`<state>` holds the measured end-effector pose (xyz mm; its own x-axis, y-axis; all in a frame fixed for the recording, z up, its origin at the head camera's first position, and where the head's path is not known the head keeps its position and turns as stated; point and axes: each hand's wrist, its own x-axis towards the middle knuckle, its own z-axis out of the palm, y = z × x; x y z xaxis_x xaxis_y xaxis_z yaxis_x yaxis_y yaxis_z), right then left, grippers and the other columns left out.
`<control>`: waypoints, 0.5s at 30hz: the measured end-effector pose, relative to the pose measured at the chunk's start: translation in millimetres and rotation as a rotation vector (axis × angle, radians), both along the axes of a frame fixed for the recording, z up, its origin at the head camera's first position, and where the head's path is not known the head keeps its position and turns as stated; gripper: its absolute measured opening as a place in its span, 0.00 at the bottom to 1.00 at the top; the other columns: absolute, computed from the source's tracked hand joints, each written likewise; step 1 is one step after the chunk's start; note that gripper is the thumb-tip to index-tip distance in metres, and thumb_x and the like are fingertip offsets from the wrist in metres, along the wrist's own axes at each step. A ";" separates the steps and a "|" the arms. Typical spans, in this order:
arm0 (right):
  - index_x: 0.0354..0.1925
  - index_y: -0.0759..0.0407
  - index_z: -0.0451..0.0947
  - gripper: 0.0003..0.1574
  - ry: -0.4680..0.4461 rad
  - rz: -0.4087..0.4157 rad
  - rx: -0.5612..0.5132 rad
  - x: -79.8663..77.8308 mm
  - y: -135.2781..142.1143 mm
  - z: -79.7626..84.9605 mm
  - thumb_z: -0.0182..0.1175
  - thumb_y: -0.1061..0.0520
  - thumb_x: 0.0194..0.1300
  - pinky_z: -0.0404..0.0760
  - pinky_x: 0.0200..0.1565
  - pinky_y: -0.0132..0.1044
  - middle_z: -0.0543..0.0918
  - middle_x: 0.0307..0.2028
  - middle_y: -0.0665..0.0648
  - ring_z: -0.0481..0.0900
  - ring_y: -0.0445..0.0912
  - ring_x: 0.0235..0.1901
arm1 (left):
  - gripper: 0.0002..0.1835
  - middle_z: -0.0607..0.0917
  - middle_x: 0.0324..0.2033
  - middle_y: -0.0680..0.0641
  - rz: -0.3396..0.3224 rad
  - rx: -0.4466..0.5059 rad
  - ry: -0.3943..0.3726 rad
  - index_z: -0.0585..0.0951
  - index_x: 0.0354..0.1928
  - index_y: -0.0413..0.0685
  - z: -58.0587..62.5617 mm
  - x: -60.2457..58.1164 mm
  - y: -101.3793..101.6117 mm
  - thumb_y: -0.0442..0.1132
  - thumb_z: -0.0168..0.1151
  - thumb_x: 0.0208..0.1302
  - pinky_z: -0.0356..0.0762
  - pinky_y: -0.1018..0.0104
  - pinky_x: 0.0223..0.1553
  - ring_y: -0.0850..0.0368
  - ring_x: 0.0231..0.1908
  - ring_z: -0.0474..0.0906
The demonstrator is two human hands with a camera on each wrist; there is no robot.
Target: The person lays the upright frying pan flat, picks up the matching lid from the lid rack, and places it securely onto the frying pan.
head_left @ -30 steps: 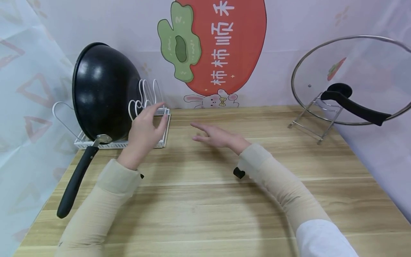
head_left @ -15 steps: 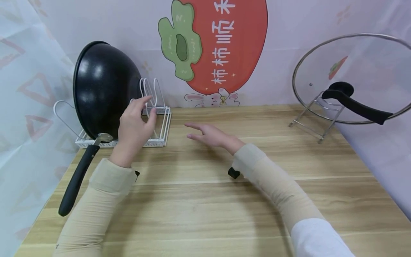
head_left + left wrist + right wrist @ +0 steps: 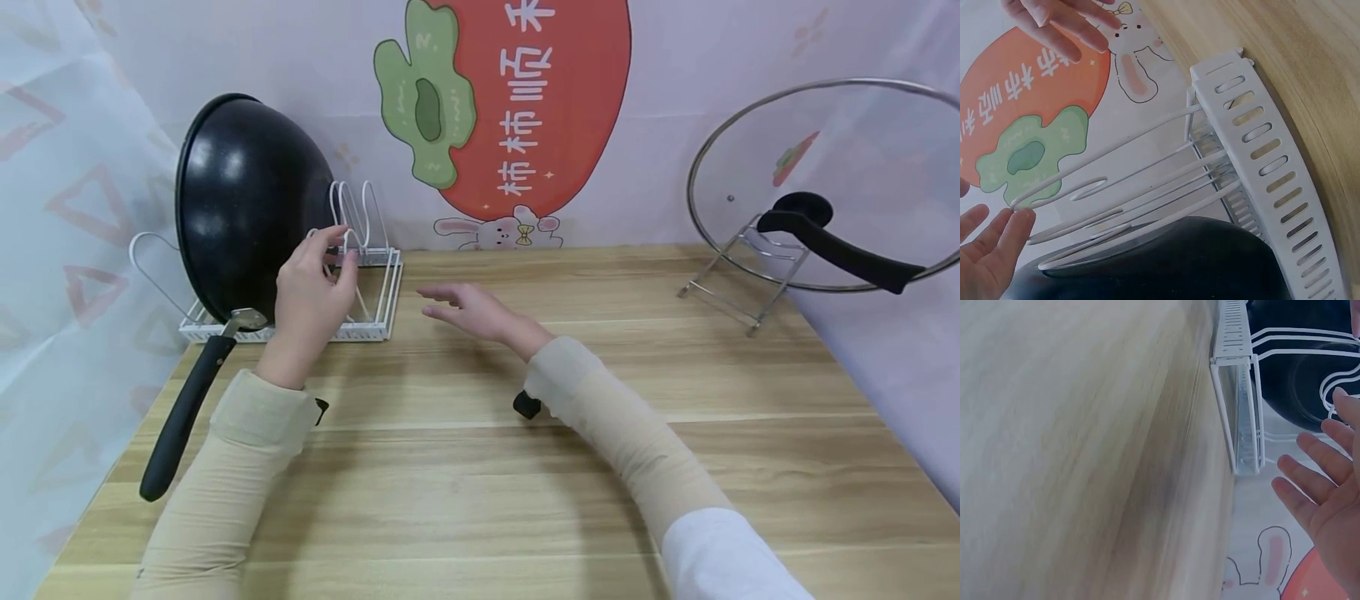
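In the head view my left hand is raised at the white wire rack, its thumb and fingers apart and slightly curved. The left wrist view has its fingertips at the end of a wire loop; whether they touch it is unclear. A black wok leans on its side in the rack, its black handle pointing toward me. My right hand hovers right of the rack, fingers extended, holding nothing. In the right wrist view its spread fingers are near the rack's end.
A glass lid with a black handle stands upright on a small metal stand at the right. The wooden table ends at a printed cloth backdrop.
My left hand has moved left, closer to the wok, and has stayed nearly still in the last half second. My right hand has drifted left toward the rack. Wok and lid stay put.
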<state>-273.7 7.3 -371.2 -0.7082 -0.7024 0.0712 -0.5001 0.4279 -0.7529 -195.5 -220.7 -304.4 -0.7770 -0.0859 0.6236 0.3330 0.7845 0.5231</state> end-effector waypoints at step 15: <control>0.66 0.63 0.76 0.25 -0.053 -0.004 -0.090 -1.8 -27.0 -3.5 0.61 0.55 0.76 0.76 0.61 0.34 0.80 0.63 0.57 0.79 0.45 0.60 | 0.23 0.82 0.57 0.31 0.005 0.107 -0.141 0.73 0.68 0.38 -3.7 -2.9 0.9 0.33 0.57 0.72 0.81 0.42 0.46 0.38 0.45 0.86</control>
<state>-275.5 -19.7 -374.7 -0.7158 -0.6916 0.0967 -0.4570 0.3592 -0.8137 -198.4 -219.8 -308.2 -0.8555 -0.1498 0.4956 0.2471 0.7230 0.6451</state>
